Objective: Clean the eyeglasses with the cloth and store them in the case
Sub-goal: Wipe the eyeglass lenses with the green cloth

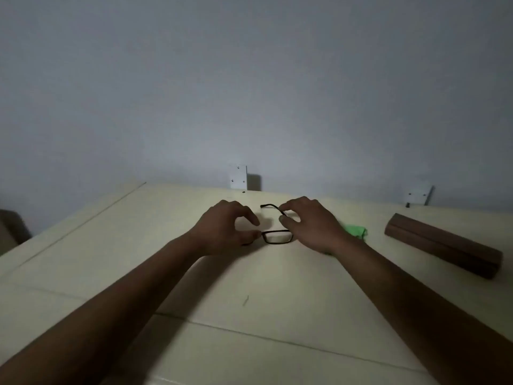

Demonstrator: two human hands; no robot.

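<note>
On the pale tabletop [249, 273], both hands grasp the black eyeglasses [277, 236]: the left hand [222, 229] pinches the frame, the right hand [311, 226] a temple arm, partly covering the green cloth [356, 230]; the closed brown case [441, 244] lies farther right, wall brackets [238, 177] behind

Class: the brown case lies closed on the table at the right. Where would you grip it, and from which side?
Grip the case across its narrow width near the middle, coming from above with the right hand, which is nearer. It lies flat, long and slim, so fingers can likely span the two long sides; the ends would give a poorer, tippy hold.
</note>
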